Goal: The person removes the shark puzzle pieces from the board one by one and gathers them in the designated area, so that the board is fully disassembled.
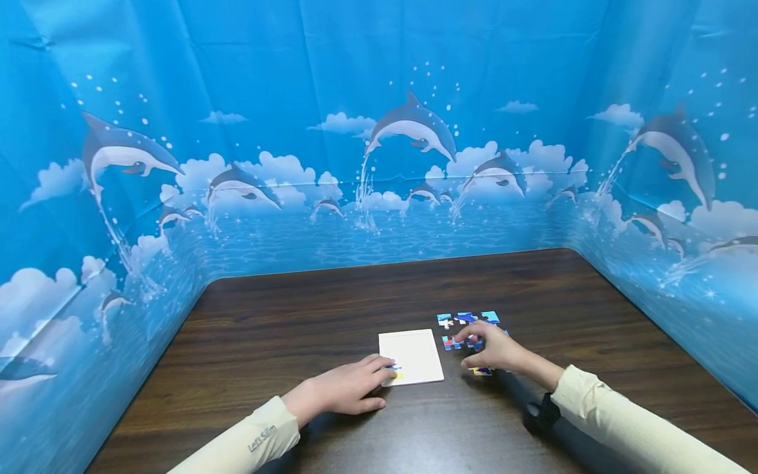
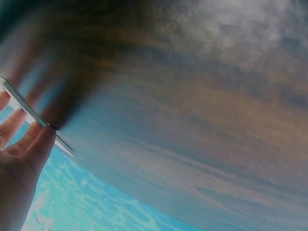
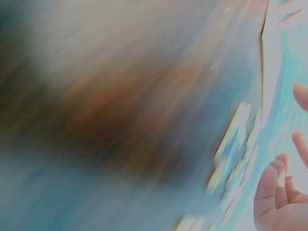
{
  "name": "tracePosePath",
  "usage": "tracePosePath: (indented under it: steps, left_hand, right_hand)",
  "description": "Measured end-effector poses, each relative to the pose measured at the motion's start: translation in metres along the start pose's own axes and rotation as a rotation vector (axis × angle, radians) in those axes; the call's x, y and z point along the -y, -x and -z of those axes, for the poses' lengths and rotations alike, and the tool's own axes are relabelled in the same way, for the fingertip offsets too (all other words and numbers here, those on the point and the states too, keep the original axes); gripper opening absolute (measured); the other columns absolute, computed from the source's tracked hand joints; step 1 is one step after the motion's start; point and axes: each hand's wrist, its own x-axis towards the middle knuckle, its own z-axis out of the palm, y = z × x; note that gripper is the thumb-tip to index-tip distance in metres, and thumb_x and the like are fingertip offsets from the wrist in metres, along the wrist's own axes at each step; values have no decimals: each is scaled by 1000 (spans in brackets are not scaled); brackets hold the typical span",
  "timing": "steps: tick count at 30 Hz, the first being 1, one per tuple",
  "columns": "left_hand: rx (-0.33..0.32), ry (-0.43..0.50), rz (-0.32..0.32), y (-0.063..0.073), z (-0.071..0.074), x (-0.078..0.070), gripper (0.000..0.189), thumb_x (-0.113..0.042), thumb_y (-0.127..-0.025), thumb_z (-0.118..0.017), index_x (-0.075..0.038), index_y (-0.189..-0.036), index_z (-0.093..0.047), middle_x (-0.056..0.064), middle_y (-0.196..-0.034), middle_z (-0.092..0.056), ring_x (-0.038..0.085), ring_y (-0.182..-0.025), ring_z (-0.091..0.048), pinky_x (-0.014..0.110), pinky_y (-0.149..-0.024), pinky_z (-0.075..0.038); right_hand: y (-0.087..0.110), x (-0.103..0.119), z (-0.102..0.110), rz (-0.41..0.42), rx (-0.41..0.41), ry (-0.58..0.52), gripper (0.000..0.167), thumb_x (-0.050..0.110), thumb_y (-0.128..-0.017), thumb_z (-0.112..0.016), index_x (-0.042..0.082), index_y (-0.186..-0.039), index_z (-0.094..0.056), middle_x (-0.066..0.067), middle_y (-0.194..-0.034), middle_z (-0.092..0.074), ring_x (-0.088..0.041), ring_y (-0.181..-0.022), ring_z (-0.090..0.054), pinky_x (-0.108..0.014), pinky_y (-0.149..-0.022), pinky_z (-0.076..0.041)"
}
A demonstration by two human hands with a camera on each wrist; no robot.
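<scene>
A square white puzzle board (image 1: 416, 352) lies flat on the table, seen edge-on in the left wrist view. My left hand (image 1: 349, 387) rests its fingers over the board's lower left edge. Right by those fingertips is a yellow and blue jigsaw piece (image 1: 398, 376), partly hidden under them. To the board's right, my right hand (image 1: 494, 349) hovers over a group of loose pieces, fingers curved and spread apart from the thumb, with nothing between them. A yellow and dark blue piece (image 1: 481, 372) shows below its thumb, and a red and blue piece (image 1: 449, 343) near its fingertips.
Farther back lie several more jigsaw pieces, among them a light blue one (image 1: 490, 316) and a dark blue one (image 1: 466, 317). The dark wooden table (image 1: 308, 309) is walled by a blue dolphin-print curtain (image 1: 266, 224) at the back and both sides.
</scene>
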Motion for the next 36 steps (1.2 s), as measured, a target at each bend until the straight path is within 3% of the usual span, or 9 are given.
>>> tracePosePath:
  steps: [5, 11, 18, 27, 36]
  left_hand:
    - [-13, -5, -4, 0, -2, 1, 47, -34, -96, -51, -12, -136, -42, 8, -146, -37, 20, -134, -38, 32, -103, -43]
    - [-26, 10, 1, 1, -3, 2, 48, -36, -95, -52, -14, -136, -43, 8, -145, -37, 20, -132, -40, 33, -101, -44]
    - [-19, 7, -17, 5, -3, 3, 46, -38, -94, -54, -24, -136, -44, 9, -146, -36, 21, -133, -39, 32, -99, -46]
    - [6, 24, -14, 7, 2, 3, 46, -37, -92, -56, -32, -136, -45, 7, -148, -33, 19, -134, -37, 32, -101, -44]
    - [-6, -4, -25, 8, 0, 4, 47, -39, -92, -57, -29, -137, -45, 6, -146, -36, 19, -134, -38, 33, -105, -41]
  right_hand:
    - [-18, 16, -20, 76, 39, -63, 40, 7, -66, -80, -2, -102, -64, -17, -97, -58, -21, -82, -50, -21, -62, -44]
    - [-40, 42, -46, 168, 67, 12, 41, 7, -63, -83, -2, -99, -65, -14, -94, -62, -22, -80, -56, -19, -63, -43]
    - [-57, 60, -68, 185, 109, 72, 45, 8, -56, -85, -1, -96, -66, -12, -91, -62, -20, -78, -57, -15, -62, -40]
    - [-64, 64, -72, 171, 213, 74, 45, 7, -58, -84, 0, -98, -66, -11, -92, -58, -18, -79, -55, -17, -64, -40]
    - [-65, 64, -74, 153, 259, 58, 43, 1, -58, -82, 1, -99, -66, -10, -92, -54, -16, -79, -51, -17, -65, -40]
